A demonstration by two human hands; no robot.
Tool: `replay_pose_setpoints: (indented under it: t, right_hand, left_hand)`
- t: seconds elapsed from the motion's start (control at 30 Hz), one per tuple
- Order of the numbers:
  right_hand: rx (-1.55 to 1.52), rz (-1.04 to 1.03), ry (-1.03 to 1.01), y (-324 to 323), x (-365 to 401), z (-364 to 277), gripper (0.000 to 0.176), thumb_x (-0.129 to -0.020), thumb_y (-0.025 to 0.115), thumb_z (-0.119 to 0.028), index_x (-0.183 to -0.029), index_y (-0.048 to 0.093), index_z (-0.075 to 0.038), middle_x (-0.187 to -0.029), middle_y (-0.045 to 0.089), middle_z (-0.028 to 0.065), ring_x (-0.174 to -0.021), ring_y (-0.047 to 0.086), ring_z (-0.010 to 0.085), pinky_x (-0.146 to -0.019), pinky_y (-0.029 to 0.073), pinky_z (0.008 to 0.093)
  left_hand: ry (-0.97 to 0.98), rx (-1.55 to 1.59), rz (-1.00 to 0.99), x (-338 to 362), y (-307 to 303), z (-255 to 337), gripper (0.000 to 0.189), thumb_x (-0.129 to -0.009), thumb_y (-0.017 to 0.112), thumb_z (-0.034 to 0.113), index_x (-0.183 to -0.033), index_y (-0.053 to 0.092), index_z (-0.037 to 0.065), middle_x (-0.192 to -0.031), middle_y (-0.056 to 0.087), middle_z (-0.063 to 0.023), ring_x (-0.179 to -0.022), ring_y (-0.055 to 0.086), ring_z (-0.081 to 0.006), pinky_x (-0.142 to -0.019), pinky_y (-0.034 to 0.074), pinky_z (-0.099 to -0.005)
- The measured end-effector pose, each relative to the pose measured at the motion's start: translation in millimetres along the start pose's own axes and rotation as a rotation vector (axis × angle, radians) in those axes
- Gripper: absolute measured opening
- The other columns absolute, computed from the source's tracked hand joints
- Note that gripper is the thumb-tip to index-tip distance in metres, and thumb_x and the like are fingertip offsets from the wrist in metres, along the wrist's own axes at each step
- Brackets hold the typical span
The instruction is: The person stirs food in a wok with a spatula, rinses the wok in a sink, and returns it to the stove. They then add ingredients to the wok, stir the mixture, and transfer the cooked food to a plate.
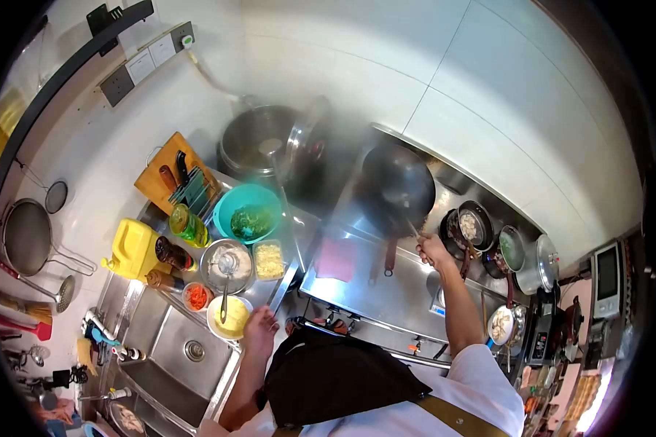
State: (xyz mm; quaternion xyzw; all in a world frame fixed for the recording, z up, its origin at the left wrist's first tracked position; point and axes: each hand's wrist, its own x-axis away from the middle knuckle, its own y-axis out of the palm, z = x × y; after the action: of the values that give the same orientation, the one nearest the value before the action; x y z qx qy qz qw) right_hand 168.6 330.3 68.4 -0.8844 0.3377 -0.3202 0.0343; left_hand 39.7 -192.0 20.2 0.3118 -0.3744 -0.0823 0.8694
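In the head view, my right hand is closed around the thin handle of a cooking utensil. Its far end reaches into a dark wok, where steam hides its shape. The wok sits on the steel stove, its wooden handle pointing toward me. My left hand hangs with loosely bent fingers and nothing visible in them, close beside a white bowl of yellow food. A spoon lies across that bowl's edge. Behind it are a metal bowl of white powder and a tub of chopped pale food.
A steaming pot stands in the back corner beside a teal bowl with greens. Bottles and a yellow jug line the sink. A pink cloth lies left of the wok; several pans sit right.
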Motion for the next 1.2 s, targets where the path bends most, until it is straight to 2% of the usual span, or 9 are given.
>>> replay_pose_setpoints:
  t: [0.2,0.33,0.47,0.57,0.73,0.9,0.97,1.13,1.2]
  right_hand:
    - [0.059,0.069,-0.046,6,-10,16,0.021,-0.097,0.049,-0.017,-0.104,0.055,0.002,-0.064,0.051,0.0036,-0.04,0.045,0.0122,-0.033,0.036,0.0285]
    - [-0.066,0.077,0.067,45,3,21,0.017,-0.095,0.055,-0.02,-0.098,0.057,-0.003,-0.064,0.052,0.0036,-0.045,0.046,0.0108,-0.034,0.037,0.0259]
    - [-0.442,-0.105,0.292,73,-9,41,0.017,-0.095,0.058,-0.025,-0.094,0.058,-0.008,-0.07,0.058,0.0045,-0.044,0.039,0.0056,-0.033,0.029,0.0207]
    - [-0.46,-0.125,0.34,75,-10,48,0.02,-0.094,0.059,-0.029,-0.093,0.058,-0.009,-0.074,0.062,0.0048,-0.042,0.033,0.0035,-0.033,0.022,0.0184]
    - [-0.17,0.005,0.253,36,10,29,0.023,-0.094,0.056,-0.025,-0.09,0.061,-0.003,-0.071,0.067,0.011,-0.036,0.03,0.0037,-0.031,0.02,0.0218]
    - [-0.023,0.089,0.204,35,31,10,0.027,-0.094,0.058,-0.026,-0.081,0.063,-0.002,-0.063,0.061,0.0081,-0.036,0.034,0.0089,-0.032,0.025,0.0271]
    - [0.045,0.28,0.193,53,24,9,0.025,-0.088,0.063,-0.022,-0.083,0.064,0.003,-0.061,0.059,0.0064,-0.041,0.046,0.0129,-0.035,0.036,0.0299]
    - [0.696,0.503,-0.284,53,-21,21,0.033,-0.081,0.059,-0.018,-0.109,0.065,-0.002,-0.09,0.066,0.027,-0.085,0.066,0.0402,-0.072,0.052,0.0447]
    - [0.857,0.402,-0.317,38,-18,14,0.037,-0.084,0.058,-0.023,-0.114,0.064,-0.002,-0.086,0.066,0.0253,-0.084,0.066,0.036,-0.076,0.05,0.0428]
  left_hand:
    - [0.541,-0.237,-0.892,121,167,110,0.012,-0.092,0.052,0.012,-0.092,0.059,0.002,-0.079,0.056,-0.0088,-0.071,0.051,-0.0212,-0.066,0.043,-0.0345]
    - [0.39,-0.119,-0.907,215,208,155,0.017,-0.089,0.06,0.018,-0.082,0.062,0.003,-0.085,0.054,-0.0075,-0.079,0.05,-0.0183,-0.068,0.04,-0.0322]
    - [0.701,0.119,-1.218,207,234,151,0.019,-0.092,0.063,0.023,-0.08,0.073,0.012,-0.094,0.051,-0.0042,-0.08,0.046,-0.0144,-0.061,0.034,-0.0279]
    - [0.525,0.241,-1.451,189,228,149,0.015,-0.089,0.069,0.027,-0.084,0.079,0.017,-0.114,0.047,-0.0082,-0.095,0.043,-0.0208,-0.068,0.033,-0.0316]
    - [0.376,0.505,-1.594,179,239,145,0.023,-0.088,0.071,0.028,-0.082,0.078,0.007,-0.116,0.051,-0.014,-0.073,0.05,-0.0146,-0.056,0.034,-0.0255]
    - [0.303,0.543,-1.335,201,233,146,0.027,-0.089,0.07,0.026,-0.081,0.077,0.002,-0.116,0.052,-0.0179,-0.054,0.05,-0.008,-0.046,0.033,-0.0203]
    - [0.215,0.461,-1.466,192,229,157,0.027,-0.09,0.069,0.026,-0.081,0.077,0.002,-0.117,0.051,-0.0178,-0.056,0.051,-0.0082,-0.047,0.033,-0.0209]
    - [0.322,0.565,-1.634,178,234,142,0.027,-0.092,0.066,0.027,-0.082,0.077,0.004,-0.121,0.05,-0.0163,-0.069,0.048,-0.0113,-0.053,0.032,-0.0226]
    - [0.334,0.559,-1.617,177,232,143,0.027,-0.092,0.066,0.027,-0.083,0.077,0.005,-0.122,0.049,-0.0159,-0.075,0.046,-0.0133,-0.055,0.032,-0.0228]
